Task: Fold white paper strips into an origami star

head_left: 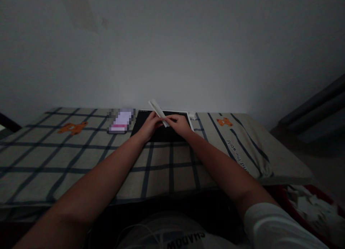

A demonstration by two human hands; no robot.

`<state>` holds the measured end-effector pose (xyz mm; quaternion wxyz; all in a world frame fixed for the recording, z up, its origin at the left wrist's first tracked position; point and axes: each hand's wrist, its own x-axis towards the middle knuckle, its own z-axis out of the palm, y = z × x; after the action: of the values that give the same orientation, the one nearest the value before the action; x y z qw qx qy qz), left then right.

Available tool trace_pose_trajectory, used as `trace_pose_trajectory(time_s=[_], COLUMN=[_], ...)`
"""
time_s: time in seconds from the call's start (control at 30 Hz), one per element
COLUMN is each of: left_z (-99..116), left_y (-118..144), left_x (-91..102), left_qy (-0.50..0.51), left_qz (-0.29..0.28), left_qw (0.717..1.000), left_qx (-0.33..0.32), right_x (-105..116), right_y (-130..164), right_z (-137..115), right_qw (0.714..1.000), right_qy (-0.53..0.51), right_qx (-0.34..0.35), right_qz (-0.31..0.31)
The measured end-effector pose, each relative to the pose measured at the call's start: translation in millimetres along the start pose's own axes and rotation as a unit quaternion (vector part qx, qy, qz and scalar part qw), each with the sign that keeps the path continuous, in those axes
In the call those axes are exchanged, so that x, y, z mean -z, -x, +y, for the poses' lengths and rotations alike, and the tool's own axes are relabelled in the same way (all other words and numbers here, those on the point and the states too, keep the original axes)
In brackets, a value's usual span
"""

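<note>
My left hand (150, 126) and my right hand (179, 124) meet over a black board (161, 134) lying at the far side of the table. Both pinch a narrow folded strip of white paper (158, 111), which slants up and to the left from between my fingers. The strip's lower end is hidden by my fingers. The room is dim.
A checked cloth with orange bear prints (72, 127) covers the table (167, 170). A blurred white and pink object (121, 121) lies left of the board. A small white scrap (192, 116) sits at the board's right corner. A plain wall stands behind; clutter lies at lower right.
</note>
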<state>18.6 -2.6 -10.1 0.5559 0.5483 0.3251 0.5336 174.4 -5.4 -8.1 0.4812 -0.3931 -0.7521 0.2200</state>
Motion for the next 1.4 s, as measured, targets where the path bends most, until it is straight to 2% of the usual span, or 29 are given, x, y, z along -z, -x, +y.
trace_pose_trajectory(time_s=[0.2, 0.27, 0.47, 0.73, 0.9, 1.1, 1.23, 1.3, 1.4], left_z=[-3, -4, -7, -6, -3, -6, -7, -5, -1], left_y=[-2, -3, -4, -2, 0, 1, 4, 5, 5], left_x=[-1.7, -1.2, 3.1, 0.6, -3.2, -7.5, -10.5, -10.7, -8.5], left_qy=[0.000, -0.020, -0.056, -0.063, -0.041, 0.027, 0.041, 0.027, -0.015], left_qz=[0.003, 0.008, 0.020, -0.007, -0.029, -0.063, -0.061, -0.063, -0.057], left_qw=[1.000, 1.000, 0.998, 0.998, 0.999, 0.998, 0.997, 0.998, 0.998], left_qx=[-0.003, -0.013, -0.029, -0.012, 0.011, 0.010, 0.007, -0.003, -0.018], right_x=[-5, -4, 5, 4, 4, 3, -1, -2, 0], right_y=[-3, -3, -2, -5, -3, -1, -1, 0, 0], right_z=[13, 12, 0, 3, 2, 2, 2, 1, -1], right_qw=[0.986, 0.983, 0.995, 0.992, 0.995, 0.999, 0.996, 0.997, 0.999], right_qy=[-0.152, -0.165, -0.071, -0.095, -0.065, 0.027, 0.046, 0.036, 0.010], right_qx=[-0.071, -0.078, -0.054, -0.084, -0.072, 0.033, 0.065, 0.058, 0.001], right_qz=[-0.016, -0.028, -0.035, -0.003, 0.009, 0.024, 0.030, 0.037, 0.050])
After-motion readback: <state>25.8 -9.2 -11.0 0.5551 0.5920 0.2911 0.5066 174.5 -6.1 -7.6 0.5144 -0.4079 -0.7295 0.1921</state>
